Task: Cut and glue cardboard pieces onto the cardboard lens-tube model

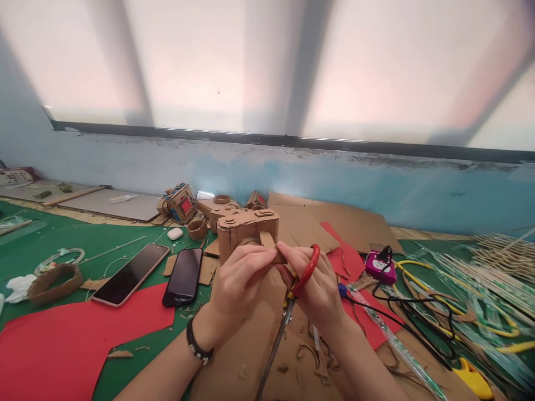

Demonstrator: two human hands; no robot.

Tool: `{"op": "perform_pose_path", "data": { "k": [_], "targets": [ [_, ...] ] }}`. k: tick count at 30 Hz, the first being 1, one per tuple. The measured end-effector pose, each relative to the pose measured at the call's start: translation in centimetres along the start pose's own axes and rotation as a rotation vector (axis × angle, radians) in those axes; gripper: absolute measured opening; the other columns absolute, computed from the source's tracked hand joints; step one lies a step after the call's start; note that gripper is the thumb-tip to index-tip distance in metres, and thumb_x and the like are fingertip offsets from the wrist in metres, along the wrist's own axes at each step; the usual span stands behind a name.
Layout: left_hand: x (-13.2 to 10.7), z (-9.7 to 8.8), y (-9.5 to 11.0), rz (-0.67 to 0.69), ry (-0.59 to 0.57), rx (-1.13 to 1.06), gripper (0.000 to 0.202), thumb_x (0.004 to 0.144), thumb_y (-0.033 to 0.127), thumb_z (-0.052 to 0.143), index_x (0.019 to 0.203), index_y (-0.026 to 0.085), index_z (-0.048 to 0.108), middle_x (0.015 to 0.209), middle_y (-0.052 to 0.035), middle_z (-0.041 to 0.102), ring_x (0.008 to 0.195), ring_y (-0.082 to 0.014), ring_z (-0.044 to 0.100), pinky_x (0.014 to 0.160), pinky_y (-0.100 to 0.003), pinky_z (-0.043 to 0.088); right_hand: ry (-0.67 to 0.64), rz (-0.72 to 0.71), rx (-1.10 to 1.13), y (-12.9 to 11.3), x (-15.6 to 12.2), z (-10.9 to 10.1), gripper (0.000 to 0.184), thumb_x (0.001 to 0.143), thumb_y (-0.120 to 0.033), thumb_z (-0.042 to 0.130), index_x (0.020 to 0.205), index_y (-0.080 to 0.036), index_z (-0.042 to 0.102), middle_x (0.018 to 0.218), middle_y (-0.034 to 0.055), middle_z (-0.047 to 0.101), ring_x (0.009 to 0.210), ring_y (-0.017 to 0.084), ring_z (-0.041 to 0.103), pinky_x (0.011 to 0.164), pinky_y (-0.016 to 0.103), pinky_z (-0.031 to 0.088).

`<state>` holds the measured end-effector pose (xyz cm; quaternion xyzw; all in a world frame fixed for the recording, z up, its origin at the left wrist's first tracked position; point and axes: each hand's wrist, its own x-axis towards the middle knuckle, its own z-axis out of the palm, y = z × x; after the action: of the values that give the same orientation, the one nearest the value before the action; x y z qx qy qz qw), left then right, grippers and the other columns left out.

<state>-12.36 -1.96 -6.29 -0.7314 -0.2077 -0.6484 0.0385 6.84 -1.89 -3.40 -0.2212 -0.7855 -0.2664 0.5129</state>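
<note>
My left hand [236,284] is closed, its fingertips pinching a small cardboard strip [268,240] that sticks up between the two hands. Against the same strip press the thumb and fingertips of my right hand [321,292]. Hooked in that right hand are scissors [287,317] with red handles, their blades pointing down toward me. Just behind my fingers stands a cardboard model camera [248,224] with a round lens part, partly covered by my left hand. The strip's lower end is hidden by my fingers.
Two phones [132,274] [183,277] lie left, beside red paper [54,345] and a cardboard ring [56,284]. More cardboard models [180,201] stand behind. A cardboard sheet [234,362] with scraps lies below my hands. Right are a purple box [380,268], cables, a yellow tool [473,379] and sticks [507,256].
</note>
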Motion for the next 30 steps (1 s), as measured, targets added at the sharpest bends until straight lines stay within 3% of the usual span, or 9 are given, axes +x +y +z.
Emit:
{"op": "perform_pose_path", "data": {
  "k": [4, 8, 12, 16, 20, 23, 27, 30],
  "targets": [
    [0.0, 0.1, 0.0, -0.02, 0.016, 0.01, 0.047, 0.107, 0.008, 0.066, 0.15, 0.028, 0.066, 0.125, -0.0102, 0.082, 0.112, -0.0218, 0.08, 0.095, -0.035, 0.07, -0.025, 0.005, 0.0, 0.0, 0.1, -0.1, 0.035, 0.109, -0.012, 0.066, 0.144, -0.011, 0.063, 0.111, 0.0135, 0.085, 0.102, 0.025, 0.077, 0.088, 0.037, 0.055],
    [0.0, 0.2, -0.2, -0.004, 0.013, 0.005, 0.047, 0.107, 0.008, 0.066, 0.148, 0.03, 0.066, 0.123, -0.0078, 0.084, 0.111, -0.0218, 0.08, 0.098, -0.036, 0.068, -0.062, 0.007, 0.006, 0.2, 0.3, -0.1, 0.024, 0.112, -0.014, 0.063, 0.136, -0.013, 0.065, 0.105, 0.0115, 0.084, 0.1, 0.025, 0.077, 0.087, 0.037, 0.055],
    [-0.3, 0.2, -0.2, -0.037, 0.01, -0.009, 0.047, 0.107, 0.009, 0.066, 0.148, 0.032, 0.064, 0.124, -0.0079, 0.081, 0.114, -0.0225, 0.078, 0.098, -0.037, 0.068, -0.066, -0.001, -0.01, 0.1, 0.3, -0.2, 0.023, 0.112, -0.015, 0.061, 0.135, -0.012, 0.064, 0.106, 0.0124, 0.084, 0.102, 0.026, 0.075, 0.089, 0.038, 0.054],
    [-0.5, 0.4, 0.1, -0.167, 0.009, -0.003, 0.049, 0.107, 0.012, 0.067, 0.152, 0.03, 0.06, 0.128, -0.0098, 0.073, 0.119, -0.0238, 0.073, 0.103, -0.04, 0.065, -0.034, -0.016, -0.024, -0.1, 0.0, -0.3, 0.027, 0.112, -0.012, 0.06, 0.139, -0.012, 0.062, 0.109, 0.0132, 0.084, 0.105, 0.026, 0.074, 0.094, 0.039, 0.054],
    [-0.1, 0.5, 0.5, -0.315, -0.05, -0.077, 0.041, 0.11, 0.024, 0.067, 0.15, 0.03, 0.063, 0.119, -0.0071, 0.071, 0.093, -0.0171, 0.074, 0.081, -0.028, 0.066, 0.02, -0.006, -0.02, -0.3, -0.3, -0.4, 0.044, 0.108, -0.006, 0.065, 0.151, -0.014, 0.058, 0.11, 0.0113, 0.083, 0.107, 0.025, 0.075, 0.094, 0.04, 0.054],
    [0.3, 0.4, 0.9, -0.428, -0.042, -0.161, 0.035, 0.107, 0.04, 0.074, 0.141, 0.03, 0.072, 0.115, -0.0062, 0.071, 0.086, -0.0151, 0.071, 0.072, -0.024, 0.063, 0.08, 0.003, -0.003, -0.3, -0.3, -0.5, 0.054, 0.108, -0.005, 0.064, 0.159, -0.018, 0.054, 0.11, 0.0094, 0.081, 0.107, 0.025, 0.075, 0.093, 0.039, 0.056],
    [0.5, 0.0, 1.4, -0.483, -0.096, -0.333, 0.049, 0.103, 0.056, 0.075, 0.144, 0.028, 0.075, 0.107, -0.0069, 0.079, 0.091, -0.0189, 0.076, 0.078, -0.027, 0.065, 0.149, -0.038, 0.033, -0.5, 0.0, -1.0, 0.052, 0.108, -0.006, 0.062, 0.158, -0.016, 0.055, 0.11, 0.009, 0.078, 0.106, 0.024, 0.074, 0.089, 0.038, 0.061],
    [0.3, -0.3, 2.1, -0.512, -0.179, -0.434, 0.05, 0.102, 0.058, 0.075, 0.142, 0.028, 0.078, 0.123, -0.0097, 0.084, 0.105, -0.0227, 0.081, 0.09, -0.03, 0.068, 0.206, -0.053, 0.052, -1.1, -0.1, -1.2, 0.049, 0.103, -0.003, 0.065, 0.151, -0.014, 0.059, 0.112, 0.0086, 0.077, 0.106, 0.024, 0.074, 0.088, 0.039, 0.063]
  ]
}}
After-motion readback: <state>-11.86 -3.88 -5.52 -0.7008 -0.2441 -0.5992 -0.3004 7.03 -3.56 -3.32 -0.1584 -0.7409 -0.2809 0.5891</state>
